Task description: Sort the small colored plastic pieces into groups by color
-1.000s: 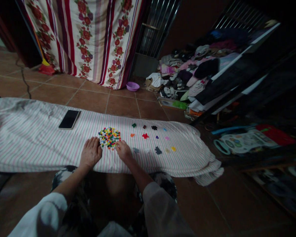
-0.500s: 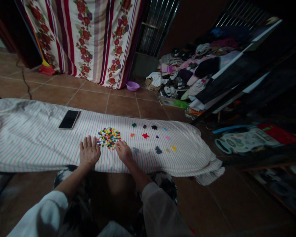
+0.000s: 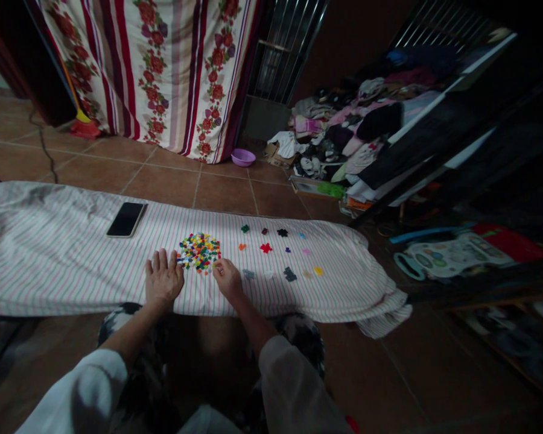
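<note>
A round pile of small multicoloured pieces (image 3: 200,249) lies on a striped cloth (image 3: 72,265). My left hand (image 3: 163,278) rests flat on the cloth at the pile's left edge, fingers stretched out. At the lower right edge of the pile, my right hand (image 3: 228,279) has its fingertips pinched together; whatever is between them is too small to make out. Right of that hand sit little groups sorted by colour, among them red pieces (image 3: 266,248), black pieces (image 3: 282,232), dark grey pieces (image 3: 290,274), yellow pieces (image 3: 318,271) and green pieces (image 3: 245,229).
A phone (image 3: 127,219) lies on the cloth to the left. Beyond, a purple basin (image 3: 243,158) stands on the tiled floor before a flowered curtain (image 3: 176,72). A heap of clothes (image 3: 344,126) fills the back right, and a broom (image 3: 85,123) leans at the left.
Hardly anything differs. My right hand stays pinched at the pile's edge with a very slight shift, and my left hand keeps its place.
</note>
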The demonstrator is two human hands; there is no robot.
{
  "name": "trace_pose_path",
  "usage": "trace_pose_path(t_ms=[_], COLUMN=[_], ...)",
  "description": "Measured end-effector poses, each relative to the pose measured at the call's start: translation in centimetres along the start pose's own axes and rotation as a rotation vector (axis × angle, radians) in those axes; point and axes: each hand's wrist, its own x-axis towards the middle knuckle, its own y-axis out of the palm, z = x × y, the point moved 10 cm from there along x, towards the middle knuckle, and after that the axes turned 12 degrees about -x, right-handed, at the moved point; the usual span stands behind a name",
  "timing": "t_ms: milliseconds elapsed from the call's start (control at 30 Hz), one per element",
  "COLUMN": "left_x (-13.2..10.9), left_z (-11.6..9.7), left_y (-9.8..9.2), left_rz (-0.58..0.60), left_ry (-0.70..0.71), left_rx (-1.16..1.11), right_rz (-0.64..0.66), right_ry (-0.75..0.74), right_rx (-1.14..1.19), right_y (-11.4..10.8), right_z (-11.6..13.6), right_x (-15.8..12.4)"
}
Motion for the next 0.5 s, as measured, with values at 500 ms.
trace_pose_path(t_ms=[500], left_x=[-0.05], left_z=[0.04], left_y=[0.22], left_rz=[0.023], left_ry=[0.000], left_rx=[0.054], right_rz=[-0.023], right_ry=[0.091], right_rx=[0.122], right_y=[0.00], right_z=[-0.94], right_x=[-0.36])
